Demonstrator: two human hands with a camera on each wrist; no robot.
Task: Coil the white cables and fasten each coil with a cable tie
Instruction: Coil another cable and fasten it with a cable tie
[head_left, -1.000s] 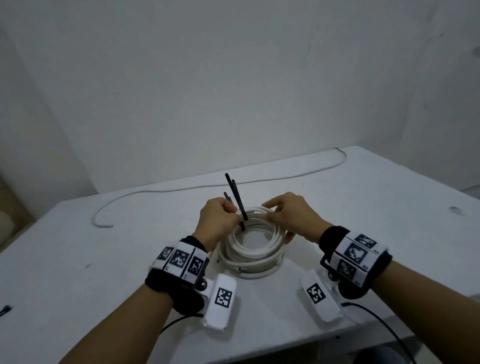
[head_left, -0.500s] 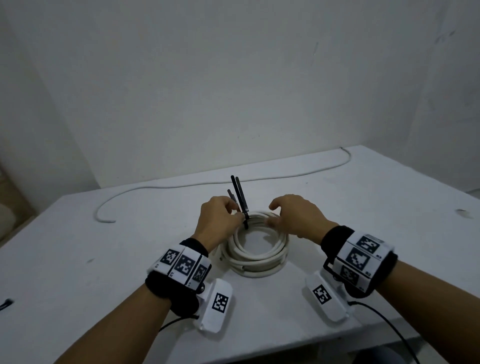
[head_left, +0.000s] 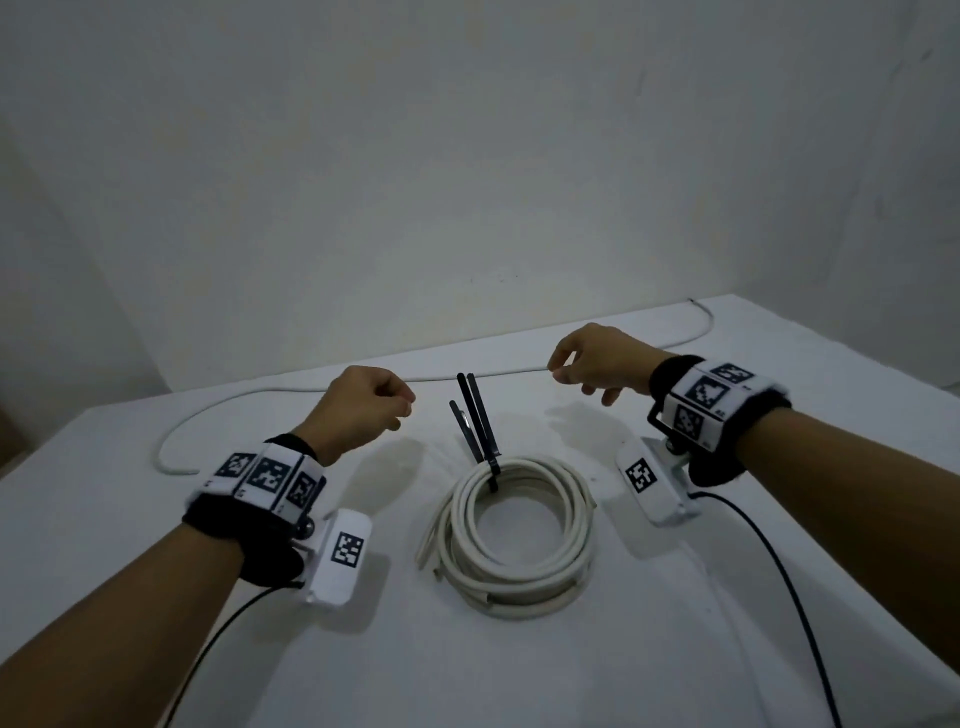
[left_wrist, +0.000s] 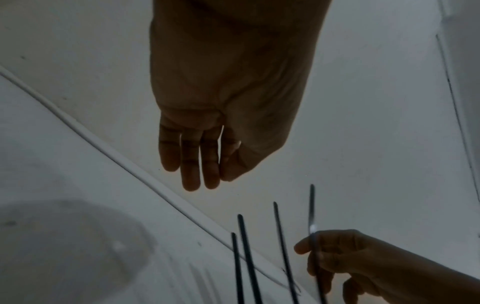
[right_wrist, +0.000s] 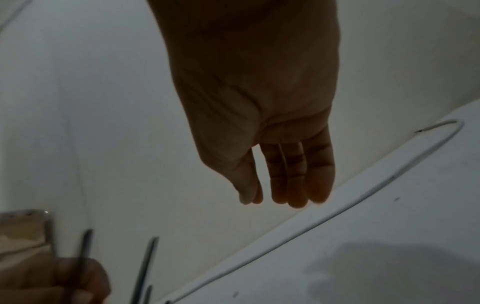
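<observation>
On the white table (head_left: 779, 597) between the raised wrists lies the coiled white cable (head_left: 519, 540), black cable ties (head_left: 480, 426) cinched upright at its far edge, so left hand (head_left: 358, 410) and right hand (head_left: 597, 358) hover loosely curled, holding nothing.

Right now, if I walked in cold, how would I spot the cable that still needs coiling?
Start at the white table and find the coil between the two forearms, with black cable ties sticking up from it. Look past it to the table's far edge by the wall: the loose cable lies there. Unlike the coil, it is one thin strand stretched flat, hooking at both ends.
</observation>
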